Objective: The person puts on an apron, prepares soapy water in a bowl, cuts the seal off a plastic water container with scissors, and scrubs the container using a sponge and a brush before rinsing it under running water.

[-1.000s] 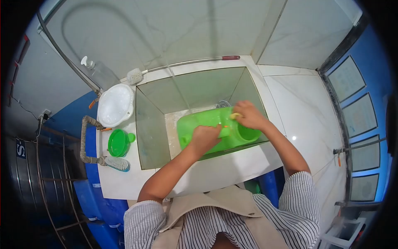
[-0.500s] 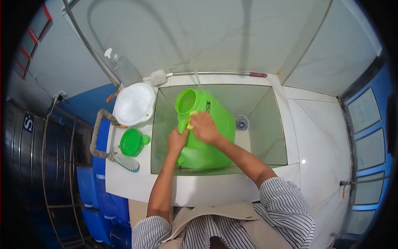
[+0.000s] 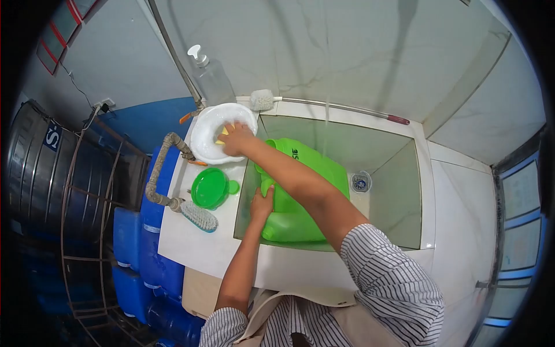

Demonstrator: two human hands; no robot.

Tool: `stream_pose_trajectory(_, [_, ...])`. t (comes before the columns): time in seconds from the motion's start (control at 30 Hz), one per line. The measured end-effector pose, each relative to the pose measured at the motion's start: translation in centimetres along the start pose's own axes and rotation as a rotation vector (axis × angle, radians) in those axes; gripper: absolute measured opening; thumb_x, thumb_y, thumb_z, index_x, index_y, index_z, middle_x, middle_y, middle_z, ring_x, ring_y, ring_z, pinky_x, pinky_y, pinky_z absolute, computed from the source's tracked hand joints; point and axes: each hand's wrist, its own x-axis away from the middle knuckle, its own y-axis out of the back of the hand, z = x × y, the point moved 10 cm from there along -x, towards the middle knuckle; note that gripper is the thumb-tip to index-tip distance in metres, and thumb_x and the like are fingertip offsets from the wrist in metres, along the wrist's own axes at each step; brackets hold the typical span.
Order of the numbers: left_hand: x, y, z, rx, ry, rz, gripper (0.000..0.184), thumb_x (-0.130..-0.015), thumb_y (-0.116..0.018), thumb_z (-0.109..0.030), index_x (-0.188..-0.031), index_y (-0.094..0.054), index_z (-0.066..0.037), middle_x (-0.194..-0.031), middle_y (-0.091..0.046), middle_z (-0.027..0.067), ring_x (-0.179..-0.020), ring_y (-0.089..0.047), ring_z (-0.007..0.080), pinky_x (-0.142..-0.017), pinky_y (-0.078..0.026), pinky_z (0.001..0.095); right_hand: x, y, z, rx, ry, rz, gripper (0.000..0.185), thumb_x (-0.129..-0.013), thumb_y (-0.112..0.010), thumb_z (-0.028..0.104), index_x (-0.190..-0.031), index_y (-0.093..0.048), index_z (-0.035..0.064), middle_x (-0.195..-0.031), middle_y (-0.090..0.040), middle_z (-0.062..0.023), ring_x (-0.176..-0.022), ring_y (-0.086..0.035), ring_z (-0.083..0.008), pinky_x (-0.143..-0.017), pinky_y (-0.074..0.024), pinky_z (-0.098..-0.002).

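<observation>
A bright green jerry can (image 3: 315,168) lies tilted in the tiled sink (image 3: 399,179), its wide mouth partly hidden by my right forearm. My left hand (image 3: 262,205) is wrapped round the handle of the can. Over at the white basin (image 3: 199,141), my right hand (image 3: 238,140) reaches down into the suds with a yellow sponge (image 3: 223,134) under its fingers. Beside the basin sit a green plastic cup (image 3: 210,188) and a scrub brush (image 3: 199,217) with pale bristles.
A long-handled brush (image 3: 347,108) lies along the back rim of the sink. A clear pump bottle (image 3: 213,81) stands behind the basin. A bent pipe (image 3: 155,176) rises at the counter's left edge, and blue containers (image 3: 127,237) are stacked below it.
My right hand has moved with the yellow sponge from the can's mouth leftward into the basin. My left hand stays on the can's handle. The view has shifted left.
</observation>
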Motion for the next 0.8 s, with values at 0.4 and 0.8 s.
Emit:
stream_pose_trajectory(0.4, [0.4,0.9,-2.0,-0.084,-0.222,-0.106,0.05,-0.088,-0.049,-0.044,-0.104,-0.05,0.003,-0.094,-0.059,0.0313,-0.091,-0.057,0.0468,-0.08,-0.043,0.0508,16.2,-1.0,-14.7,-0.11,-0.294,-0.405,0.03,-0.08,-0.056,0.017,-0.108,-0.056,0.0072,-0.118,-0.051,-0.0153,-0.102,-0.05,-0.0353,-0.089,-0.0395,-0.0458])
stream_pose_trajectory(0.8, [0.4,1.0,-2.0,-0.159,-0.124,-0.128,0.053,-0.089,-0.044,-0.049,-0.108,-0.051,0.0,-0.098,-0.059,0.0303,-0.093,-0.056,0.0471,-0.081,-0.043,0.0507,22.0,-0.9,-5.5,0.075,0.037,-0.232,0.024,-0.073,-0.055,0.016,-0.093,-0.058,0.0037,-0.104,-0.055,-0.0171,-0.1,-0.051,-0.0338,-0.086,-0.04,-0.0438])
